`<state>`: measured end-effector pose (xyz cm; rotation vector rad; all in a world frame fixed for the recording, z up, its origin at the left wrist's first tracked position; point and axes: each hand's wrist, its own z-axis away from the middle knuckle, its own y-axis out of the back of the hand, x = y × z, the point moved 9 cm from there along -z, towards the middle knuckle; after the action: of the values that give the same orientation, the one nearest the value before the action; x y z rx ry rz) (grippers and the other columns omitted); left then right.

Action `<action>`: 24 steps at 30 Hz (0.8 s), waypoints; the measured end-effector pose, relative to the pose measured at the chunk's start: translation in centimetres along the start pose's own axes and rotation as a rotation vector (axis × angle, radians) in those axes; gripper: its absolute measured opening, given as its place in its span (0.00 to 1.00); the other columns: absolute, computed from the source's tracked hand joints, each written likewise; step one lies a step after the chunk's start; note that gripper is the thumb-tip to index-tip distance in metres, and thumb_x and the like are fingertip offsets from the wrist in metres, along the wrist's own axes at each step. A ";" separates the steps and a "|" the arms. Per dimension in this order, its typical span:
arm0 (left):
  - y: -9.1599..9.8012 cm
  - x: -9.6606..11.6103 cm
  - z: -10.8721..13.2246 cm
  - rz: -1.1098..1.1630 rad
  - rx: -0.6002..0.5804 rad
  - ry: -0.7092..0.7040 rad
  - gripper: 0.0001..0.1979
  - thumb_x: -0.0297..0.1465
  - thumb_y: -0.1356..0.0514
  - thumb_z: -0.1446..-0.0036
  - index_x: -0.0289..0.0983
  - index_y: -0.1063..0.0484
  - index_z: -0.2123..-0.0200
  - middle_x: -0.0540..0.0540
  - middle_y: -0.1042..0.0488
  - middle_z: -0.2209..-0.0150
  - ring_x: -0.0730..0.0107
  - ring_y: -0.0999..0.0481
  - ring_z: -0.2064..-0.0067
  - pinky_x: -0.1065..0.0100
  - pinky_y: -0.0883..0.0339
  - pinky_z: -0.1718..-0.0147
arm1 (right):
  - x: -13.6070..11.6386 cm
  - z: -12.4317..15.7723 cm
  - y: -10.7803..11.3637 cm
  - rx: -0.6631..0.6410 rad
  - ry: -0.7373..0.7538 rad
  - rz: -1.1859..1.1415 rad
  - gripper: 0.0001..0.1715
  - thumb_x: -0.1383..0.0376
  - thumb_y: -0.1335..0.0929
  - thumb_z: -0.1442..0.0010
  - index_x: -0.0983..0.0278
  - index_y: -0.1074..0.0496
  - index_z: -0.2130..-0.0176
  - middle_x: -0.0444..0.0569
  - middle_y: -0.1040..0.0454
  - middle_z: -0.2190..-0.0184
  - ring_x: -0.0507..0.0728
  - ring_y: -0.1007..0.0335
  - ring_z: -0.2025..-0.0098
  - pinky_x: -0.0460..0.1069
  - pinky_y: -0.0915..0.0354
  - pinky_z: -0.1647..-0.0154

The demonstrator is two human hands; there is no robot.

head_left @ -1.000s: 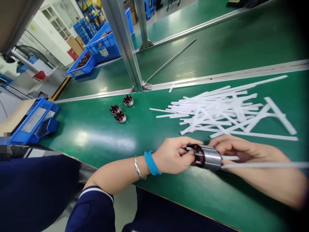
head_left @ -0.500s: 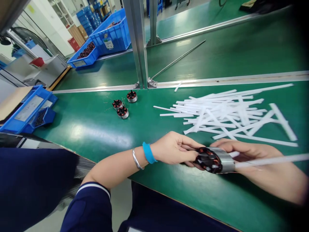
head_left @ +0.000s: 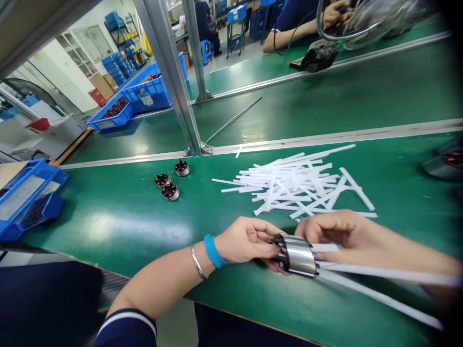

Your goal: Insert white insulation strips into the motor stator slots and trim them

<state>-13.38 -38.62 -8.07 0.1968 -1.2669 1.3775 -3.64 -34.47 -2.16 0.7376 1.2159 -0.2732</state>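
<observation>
We are looking at a factory workshop: green benches (head_left: 197, 207) are running past metal posts (head_left: 169, 72), and blue bins (head_left: 159, 91) are holding heaps of small parts (head_left: 115, 107). Beyond, we are seeing stacked boxes (head_left: 115, 71), a stool (head_left: 206, 52) and a co-worker (head_left: 291, 36).

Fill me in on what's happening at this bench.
A person's left hand grips the dark, slotted end of a silver-ringed part. The right hand is at its other end, where white strips stick out. A loose pile of similar strips lies beyond the hands on the green bench, with three similar ringed parts to its left.
</observation>
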 end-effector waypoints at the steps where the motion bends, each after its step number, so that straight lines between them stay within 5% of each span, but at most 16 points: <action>1: 0.1 0.2 -0.1 -0.007 0.012 -0.019 0.31 0.41 0.24 0.74 0.30 0.25 0.66 0.45 0.23 0.73 0.68 0.23 0.75 0.68 0.27 0.76 | -0.4 -1.2 0.9 -0.018 0.015 0.145 0.30 0.39 0.35 0.47 0.63 0.28 0.72 0.51 0.25 0.75 0.55 0.29 0.74 0.49 0.34 0.74; 3: 0.3 0.6 -0.2 -0.035 0.030 -0.066 0.27 0.39 0.25 0.71 0.30 0.27 0.67 0.46 0.24 0.74 0.68 0.23 0.76 0.69 0.28 0.76 | -1.7 -4.7 4.3 0.133 0.049 0.454 0.32 0.41 0.42 0.39 0.64 0.27 0.64 0.53 0.24 0.70 0.56 0.28 0.69 0.50 0.31 0.68; 6: 0.3 1.2 -0.3 -0.069 0.014 -0.099 0.26 0.36 0.26 0.66 0.33 0.29 0.63 0.46 0.23 0.74 0.67 0.22 0.77 0.72 0.30 0.79 | -2.8 -11.4 7.7 0.316 0.008 0.632 0.22 0.56 0.41 0.33 0.67 0.32 0.50 0.59 0.29 0.50 0.60 0.30 0.52 0.59 0.33 0.52; 10: 1.0 2.2 -0.1 -0.036 0.062 -0.133 0.25 0.37 0.27 0.65 0.33 0.31 0.65 0.45 0.23 0.74 0.65 0.22 0.78 0.70 0.29 0.81 | -2.9 -18.5 7.8 0.310 -0.042 0.782 0.21 0.58 0.33 0.37 0.64 0.33 0.47 0.53 0.33 0.46 0.59 0.33 0.48 0.60 0.33 0.49; 13: 1.4 3.0 0.1 0.001 0.130 -0.143 0.22 0.35 0.27 0.66 0.32 0.32 0.69 0.45 0.23 0.75 0.64 0.22 0.77 0.68 0.27 0.80 | -2.6 -20.4 7.0 0.285 -0.072 0.812 0.19 0.58 0.34 0.36 0.65 0.32 0.49 0.53 0.30 0.49 0.58 0.31 0.51 0.58 0.32 0.51; 18: 1.5 3.9 0.4 0.036 0.177 -0.174 0.21 0.30 0.26 0.68 0.32 0.31 0.70 0.49 0.24 0.77 0.68 0.24 0.78 0.69 0.27 0.82 | -3.9 -16.6 7.6 0.359 -0.022 0.694 0.18 0.57 0.34 0.37 0.66 0.30 0.52 0.52 0.28 0.53 0.57 0.30 0.54 0.58 0.32 0.52; 24: 1.3 2.9 0.0 0.025 0.135 -0.146 0.23 0.31 0.25 0.69 0.31 0.26 0.65 0.43 0.21 0.73 0.63 0.21 0.76 0.70 0.27 0.83 | -3.8 -2.9 5.8 0.265 0.148 0.349 0.34 0.40 0.40 0.42 0.64 0.24 0.67 0.49 0.24 0.71 0.55 0.27 0.69 0.49 0.32 0.68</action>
<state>-15.27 -36.52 -6.65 0.3818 -1.3006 1.4934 -3.86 -29.05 3.06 1.2016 1.1779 -0.0913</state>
